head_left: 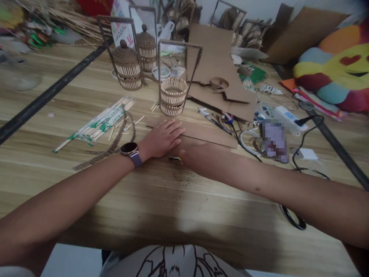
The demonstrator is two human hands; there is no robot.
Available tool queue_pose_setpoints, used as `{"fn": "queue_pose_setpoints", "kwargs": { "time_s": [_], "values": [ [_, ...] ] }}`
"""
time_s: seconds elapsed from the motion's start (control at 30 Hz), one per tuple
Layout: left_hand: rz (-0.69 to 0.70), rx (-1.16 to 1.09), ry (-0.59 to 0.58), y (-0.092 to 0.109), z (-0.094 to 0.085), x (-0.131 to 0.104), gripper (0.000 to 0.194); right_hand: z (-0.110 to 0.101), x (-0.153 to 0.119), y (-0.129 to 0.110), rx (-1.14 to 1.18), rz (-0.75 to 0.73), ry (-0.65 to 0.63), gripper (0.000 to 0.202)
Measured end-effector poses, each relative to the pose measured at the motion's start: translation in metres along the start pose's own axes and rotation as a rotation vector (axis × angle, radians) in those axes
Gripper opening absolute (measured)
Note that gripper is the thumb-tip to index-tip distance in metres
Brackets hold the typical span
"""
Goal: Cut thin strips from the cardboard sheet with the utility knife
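My left hand [164,137], with a watch on its wrist, lies flat with its fingers stretched over a strip of brown cardboard [209,134] on the table. Close beside it, my right hand [190,156] is closed at the near edge of the cardboard. From its fingers pokes the dark end of a thin pen-like tool [174,158]; the rest is hidden, so its exact kind does not show. Just beyond the hands stands a small open bucket of wooden sticks [173,100] with a tall cardboard handle. A curved corrugated strip [115,144] lies left of my left hand.
Bagged wooden sticks [100,119] lie at left. Two lidded stick buckets [127,71] stand behind. Large cardboard sheets [211,57] fill the back middle. At right are a phone [275,140], a power strip [290,118], cables and a colourful cushion [334,73]. Dark crumbs dot the near tabletop.
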State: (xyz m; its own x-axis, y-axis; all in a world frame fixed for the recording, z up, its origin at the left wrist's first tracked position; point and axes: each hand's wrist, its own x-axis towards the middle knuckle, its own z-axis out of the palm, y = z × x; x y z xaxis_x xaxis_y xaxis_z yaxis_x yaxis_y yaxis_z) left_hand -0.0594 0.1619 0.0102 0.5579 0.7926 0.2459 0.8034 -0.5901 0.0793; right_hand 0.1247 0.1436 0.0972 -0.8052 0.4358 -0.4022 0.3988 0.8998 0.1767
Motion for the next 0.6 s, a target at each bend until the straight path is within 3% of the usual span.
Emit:
{"fn": "queue_pose_setpoints", "kwargs": {
  "time_s": [0.17, 0.4, 0.6],
  "values": [
    [-0.006, -0.009, -0.007, 0.000, 0.000, 0.000, 0.047, 0.013, -0.005, 0.006, 0.038, 0.013, 0.082, 0.031],
    [-0.007, -0.005, -0.007, -0.001, 0.002, 0.000, 0.047, 0.017, -0.015, 0.012, 0.075, 0.103, -0.012, 0.017],
    [-0.019, -0.011, -0.005, 0.000, 0.002, 0.000, 0.047, 0.022, -0.039, 0.023, 0.137, 0.109, -0.052, 0.018]
  ]
}}
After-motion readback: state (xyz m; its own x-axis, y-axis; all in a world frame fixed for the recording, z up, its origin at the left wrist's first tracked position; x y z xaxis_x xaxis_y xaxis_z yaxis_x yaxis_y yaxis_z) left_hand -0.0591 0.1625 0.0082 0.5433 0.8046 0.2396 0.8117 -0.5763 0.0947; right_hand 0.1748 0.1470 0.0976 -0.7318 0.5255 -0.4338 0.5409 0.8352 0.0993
